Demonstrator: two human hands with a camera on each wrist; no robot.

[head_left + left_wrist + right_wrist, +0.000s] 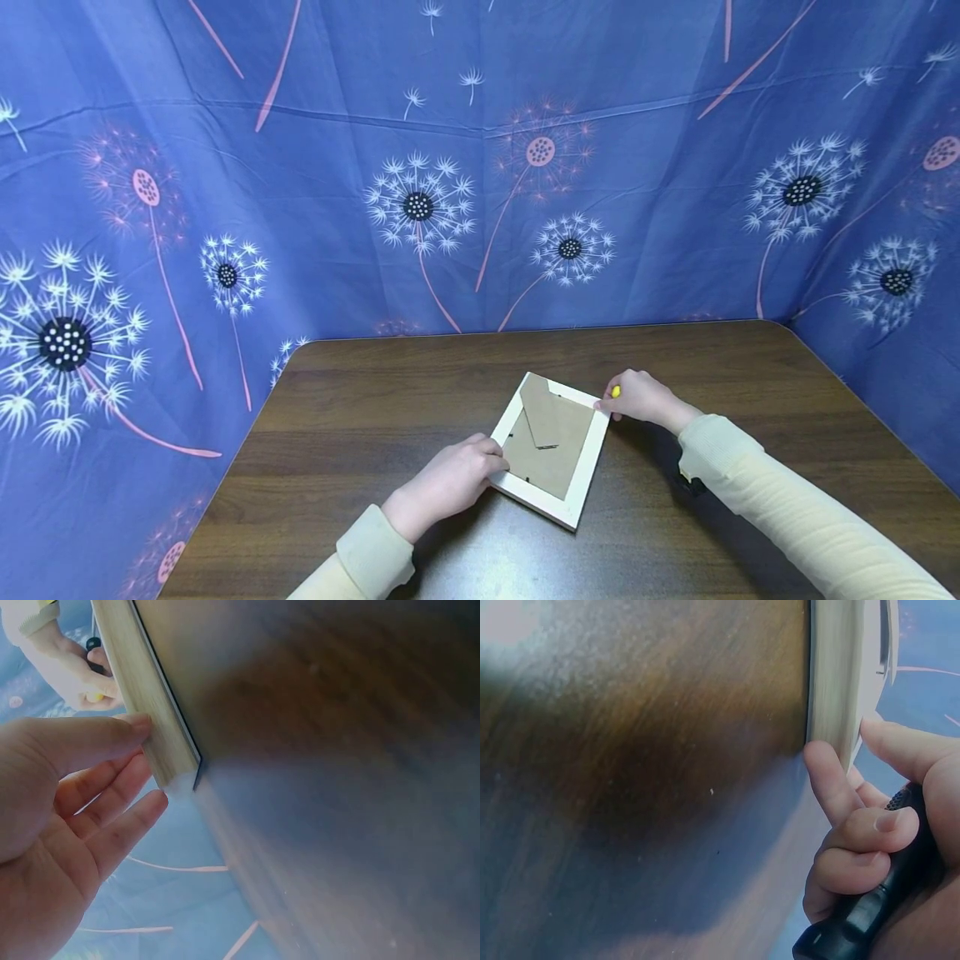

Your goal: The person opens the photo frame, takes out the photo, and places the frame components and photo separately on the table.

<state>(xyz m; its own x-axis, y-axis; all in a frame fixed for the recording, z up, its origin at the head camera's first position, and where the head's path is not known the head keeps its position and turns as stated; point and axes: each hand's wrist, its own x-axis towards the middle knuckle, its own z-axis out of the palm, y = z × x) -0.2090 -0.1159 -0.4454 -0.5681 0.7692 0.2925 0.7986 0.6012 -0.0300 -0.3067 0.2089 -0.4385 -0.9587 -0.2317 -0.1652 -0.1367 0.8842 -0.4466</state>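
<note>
A white picture frame (581,475) is back side up above the wooden table, showing its brown backing board (570,446) and the folded easel leg (538,408). My left hand (457,475) pinches the near left corner, thumb on top; the left wrist view shows the frame's pale wooden side (139,690) at the fingertips. At the far right corner my right hand (637,396) has thumb and forefinger on the frame's edge (834,682). Its other fingers curl round the black handle of a screwdriver (855,922), whose yellow end shows in the head view.
The dark brown wooden table (360,400) reaches out on both sides of the frame. Behind and beside it hangs a blue cloth (322,208) printed with dandelions. Light reflects off the tabletop near the front edge.
</note>
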